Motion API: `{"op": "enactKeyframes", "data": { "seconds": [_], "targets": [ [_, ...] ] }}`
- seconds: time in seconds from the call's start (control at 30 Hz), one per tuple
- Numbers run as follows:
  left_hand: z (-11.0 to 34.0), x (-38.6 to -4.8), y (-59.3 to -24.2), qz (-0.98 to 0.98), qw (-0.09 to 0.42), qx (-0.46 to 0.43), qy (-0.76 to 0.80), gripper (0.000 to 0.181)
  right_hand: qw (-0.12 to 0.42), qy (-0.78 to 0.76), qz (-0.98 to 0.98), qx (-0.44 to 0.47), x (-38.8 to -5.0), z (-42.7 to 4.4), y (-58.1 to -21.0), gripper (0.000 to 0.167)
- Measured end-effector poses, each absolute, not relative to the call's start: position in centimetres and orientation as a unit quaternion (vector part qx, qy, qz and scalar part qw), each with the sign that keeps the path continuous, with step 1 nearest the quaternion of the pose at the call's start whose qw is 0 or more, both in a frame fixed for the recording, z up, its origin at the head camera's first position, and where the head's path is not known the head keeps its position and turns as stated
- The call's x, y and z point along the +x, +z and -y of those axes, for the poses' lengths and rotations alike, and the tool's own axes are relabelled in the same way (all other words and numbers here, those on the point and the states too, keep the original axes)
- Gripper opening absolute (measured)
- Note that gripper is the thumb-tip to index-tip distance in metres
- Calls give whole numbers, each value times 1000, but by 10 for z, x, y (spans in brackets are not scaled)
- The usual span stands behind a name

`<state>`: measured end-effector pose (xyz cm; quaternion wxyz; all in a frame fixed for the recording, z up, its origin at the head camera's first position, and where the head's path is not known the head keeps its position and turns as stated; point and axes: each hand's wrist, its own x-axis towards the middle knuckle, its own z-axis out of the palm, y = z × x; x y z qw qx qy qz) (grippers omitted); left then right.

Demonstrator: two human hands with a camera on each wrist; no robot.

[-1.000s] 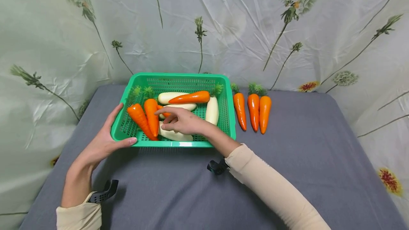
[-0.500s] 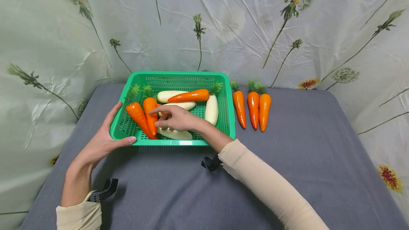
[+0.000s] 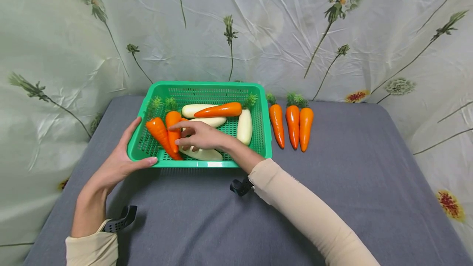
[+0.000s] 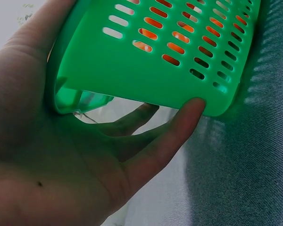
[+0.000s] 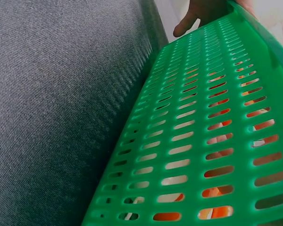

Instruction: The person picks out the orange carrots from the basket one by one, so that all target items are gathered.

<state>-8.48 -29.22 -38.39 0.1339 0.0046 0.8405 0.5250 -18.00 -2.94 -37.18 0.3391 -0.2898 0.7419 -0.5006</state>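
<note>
Head view: the left hand point(image 3: 117, 160) grips the basket point(image 3: 199, 164) by its near left corner; inside, at left, the right hand point(image 3: 202, 134) covers part of a carrot point(image 3: 173, 118), whether gripping I cannot tell. Left wrist: a fingertip point(image 4: 195, 108) touches the basket's wall. Right wrist: orange shows through slots point(image 5: 219, 170)

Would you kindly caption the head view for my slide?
Left hand grips green rectangular plastic basket; right hand reaches to a tapered orange carrot inside.
</note>
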Motion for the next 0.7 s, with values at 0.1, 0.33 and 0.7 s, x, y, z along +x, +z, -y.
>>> {"op": "enactKeyframes", "data": {
  "seconds": [0.1, 0.33, 0.7],
  "targets": [
    [292, -85, -384, -841, 135, 4, 524, 112, 356, -493, -739, -292, -182, 31, -372, 52],
    [293, -85, -383, -841, 134, 3, 525, 112, 368, -493, -734, -286, -186, 37, -373, 51],
    [292, -84, -384, -840, 134, -1, 525, 113, 338, -561, -710, -259, -183, 30, -369, 53]
  ]
}}
